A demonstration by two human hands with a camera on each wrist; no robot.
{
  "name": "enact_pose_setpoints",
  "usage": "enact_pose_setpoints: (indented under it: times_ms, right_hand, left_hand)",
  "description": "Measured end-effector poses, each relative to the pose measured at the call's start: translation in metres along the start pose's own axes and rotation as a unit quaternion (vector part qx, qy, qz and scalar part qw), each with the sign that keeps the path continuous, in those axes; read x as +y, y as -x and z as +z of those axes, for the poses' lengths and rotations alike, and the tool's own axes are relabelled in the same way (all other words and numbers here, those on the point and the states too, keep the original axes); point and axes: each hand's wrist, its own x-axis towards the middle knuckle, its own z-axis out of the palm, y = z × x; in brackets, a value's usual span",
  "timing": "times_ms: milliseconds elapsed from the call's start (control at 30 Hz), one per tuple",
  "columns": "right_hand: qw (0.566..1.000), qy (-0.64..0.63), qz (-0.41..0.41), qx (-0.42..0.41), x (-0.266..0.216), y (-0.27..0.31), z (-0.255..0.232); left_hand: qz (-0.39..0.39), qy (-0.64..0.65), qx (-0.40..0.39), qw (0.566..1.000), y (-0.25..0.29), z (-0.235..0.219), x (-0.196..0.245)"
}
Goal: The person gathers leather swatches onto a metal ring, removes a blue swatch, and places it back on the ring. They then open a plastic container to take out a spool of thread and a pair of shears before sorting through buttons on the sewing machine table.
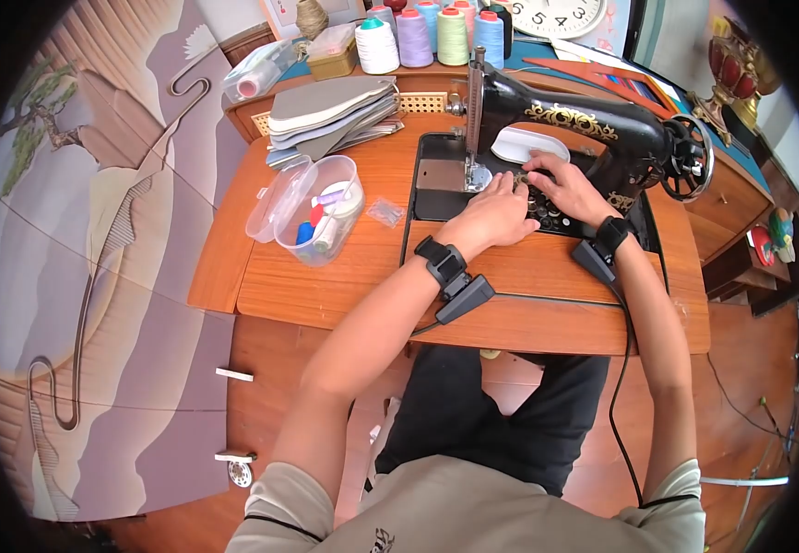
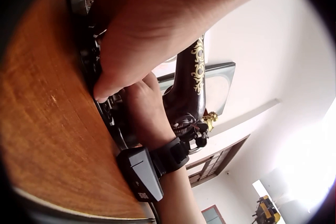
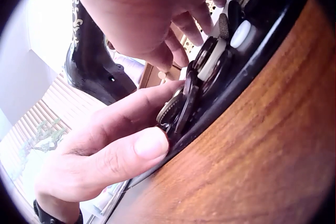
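A black sewing machine (image 1: 565,109) with gold decoration stands on the wooden table. Loose buttons (image 1: 551,219), dark, brown and white, lie in a pile on its bed. From the left, my left hand (image 1: 496,212) reaches over the bed, fingers extended beside the pile. Its thumb (image 3: 149,144) is right at the near buttons in the right wrist view. My right hand (image 1: 570,191) bends over the pile from the other side, its fingertips (image 3: 202,16) loosely bent among the buttons. Behind the hands sits a white oval dish (image 1: 526,140). My palms partly hide the pile.
Left of the machine is an open clear plastic box (image 1: 312,247) with thread spools inside, next to a small clear bag (image 1: 385,212). Folded fabric (image 1: 330,111) is stacked behind. Thread cones (image 1: 415,41) and a clock (image 1: 561,14) line the back. A cable (image 1: 616,405) hangs from the right wrist.
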Motion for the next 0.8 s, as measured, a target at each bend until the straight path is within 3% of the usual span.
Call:
enact_pose_setpoints:
  times_ms: [67,200,367,433,500,800]
  right_hand:
    - [0.998,0.006,0.029,-0.056,-0.007,0.004,-0.003]
    - [0.997,-0.036,0.027,-0.060,-0.010,0.016,-0.003]
    - [0.999,-0.038,-0.015,-0.023,-0.006,0.034,-0.003]
    - [0.994,-0.107,-0.031,-0.017,0.001,0.035,-0.001]
    - [0.998,-0.053,0.012,-0.022,-0.008,0.034,-0.009]
    - [0.998,-0.015,-0.032,0.058,0.000,0.038,-0.008]
  left_hand:
    - [0.009,0.000,-0.003,1.000,0.003,0.002,0.001]
    - [0.047,-0.020,0.031,0.998,0.010,0.004,0.004]
    - [0.050,0.011,0.020,0.999,0.019,-0.004,0.016]
    - [0.054,0.000,0.036,0.998,0.021,-0.003,0.021]
    - [0.063,0.004,0.045,0.997,0.022,-0.004,0.023]
    - [0.050,0.025,0.065,0.996,0.020,-0.008,0.026]
